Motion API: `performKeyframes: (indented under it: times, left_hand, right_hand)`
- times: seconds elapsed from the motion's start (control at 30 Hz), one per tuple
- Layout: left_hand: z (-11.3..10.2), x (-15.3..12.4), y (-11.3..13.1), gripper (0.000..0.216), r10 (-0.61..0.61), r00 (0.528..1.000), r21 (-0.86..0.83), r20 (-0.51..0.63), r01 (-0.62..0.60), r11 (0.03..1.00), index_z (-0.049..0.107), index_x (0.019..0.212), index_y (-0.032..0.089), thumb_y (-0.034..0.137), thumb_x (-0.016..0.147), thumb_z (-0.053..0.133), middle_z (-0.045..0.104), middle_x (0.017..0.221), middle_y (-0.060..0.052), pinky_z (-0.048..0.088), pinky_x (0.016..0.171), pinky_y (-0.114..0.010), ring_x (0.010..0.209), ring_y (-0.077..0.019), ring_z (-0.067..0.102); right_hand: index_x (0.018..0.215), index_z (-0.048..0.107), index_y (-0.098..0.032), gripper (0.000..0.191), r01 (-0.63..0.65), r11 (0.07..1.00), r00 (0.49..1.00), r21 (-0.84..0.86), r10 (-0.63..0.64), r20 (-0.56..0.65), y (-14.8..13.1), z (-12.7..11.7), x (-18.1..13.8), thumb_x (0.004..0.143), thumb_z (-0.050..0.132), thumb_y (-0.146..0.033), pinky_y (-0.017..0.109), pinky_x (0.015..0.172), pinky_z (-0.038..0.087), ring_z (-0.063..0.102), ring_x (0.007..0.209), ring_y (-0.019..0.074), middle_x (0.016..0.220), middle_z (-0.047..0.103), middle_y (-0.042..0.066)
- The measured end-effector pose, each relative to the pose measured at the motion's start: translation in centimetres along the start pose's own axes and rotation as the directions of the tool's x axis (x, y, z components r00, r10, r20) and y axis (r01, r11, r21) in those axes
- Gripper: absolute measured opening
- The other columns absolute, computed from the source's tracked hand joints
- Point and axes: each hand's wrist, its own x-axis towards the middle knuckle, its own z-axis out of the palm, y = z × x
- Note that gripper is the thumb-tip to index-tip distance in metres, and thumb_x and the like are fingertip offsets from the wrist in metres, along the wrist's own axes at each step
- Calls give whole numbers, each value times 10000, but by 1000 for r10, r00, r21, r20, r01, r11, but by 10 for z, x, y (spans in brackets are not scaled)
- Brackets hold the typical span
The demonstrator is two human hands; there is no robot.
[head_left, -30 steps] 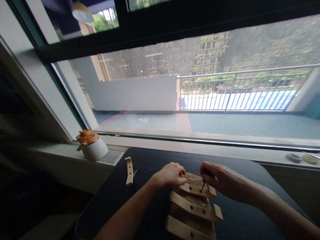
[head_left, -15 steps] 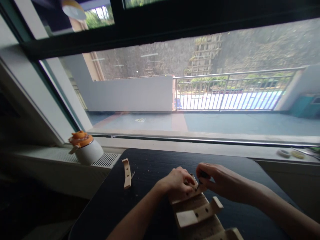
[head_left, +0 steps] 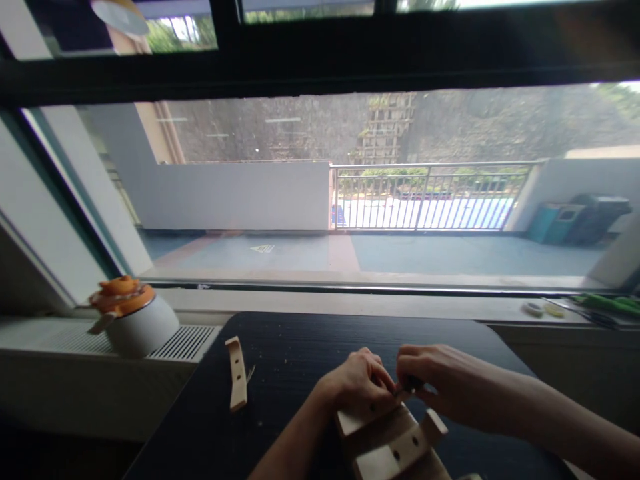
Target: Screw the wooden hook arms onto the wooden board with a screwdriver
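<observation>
My left hand [head_left: 357,381] is closed around the end of a pale wooden hook [head_left: 354,420], pressing it onto a brown wooden board [head_left: 379,430]. My right hand [head_left: 437,375] grips a short, dark-handled screwdriver [head_left: 413,383] whose tip points at the hook beside my left fingertips. My fingers hide the tip's exact contact. Nearer to me, a second hook [head_left: 409,445] with two dark holes lies across the same board. A loose hook [head_left: 237,375], also with two holes, lies on the left of the table, thin metal screws [head_left: 251,373] beside it.
The black table [head_left: 295,340] stands against a window sill [head_left: 210,301]. A white pot with an orange lid [head_left: 143,327] sits on the vented ledge at left. Rolls of tape [head_left: 533,309] and green items [head_left: 607,307] lie on the sill at right.
The view has levelled and shifted right. My right hand has turned around the screwdriver, and both hands are closer together over the hook; the hook stays on the board.
</observation>
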Motion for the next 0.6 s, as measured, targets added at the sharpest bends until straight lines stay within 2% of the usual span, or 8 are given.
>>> performKeyframes:
  times: [0.13,0.27,0.47,0.6]
  left_hand:
    - [3,-1,-2,138,9,1000,0,-19,-9,1000,785,813,192,253,708,718,686,784,-5,410,867,-244,884,-174,558]
    - [6,-1,-6,130,25,999,-12,-37,-25,1000,783,801,180,268,744,705,704,782,-6,388,899,-258,852,-163,570]
    - [4,-1,-5,99,44,998,-42,-39,-45,998,784,785,174,170,699,735,699,724,12,368,906,-257,797,-147,568]
    - [2,-2,-2,80,34,999,-57,-31,-36,998,784,760,173,187,713,722,683,690,14,387,888,-253,795,-150,573]
  right_hand:
    - [758,645,-170,191,10,987,996,-160,5,91,-4,-3,6,814,540,-21,246,556,335,608,665,137,822,653,27]
    - [757,656,-162,174,-4,971,995,-237,28,99,-7,-3,14,813,557,-31,250,526,304,620,651,142,808,667,40]
    - [801,683,-162,110,-84,937,983,-340,134,128,-20,-10,26,796,584,-114,275,517,264,658,687,201,782,708,68]
    - [880,683,-178,164,-47,934,985,-355,102,137,-25,-20,29,752,615,-100,275,514,259,657,711,201,845,701,54]
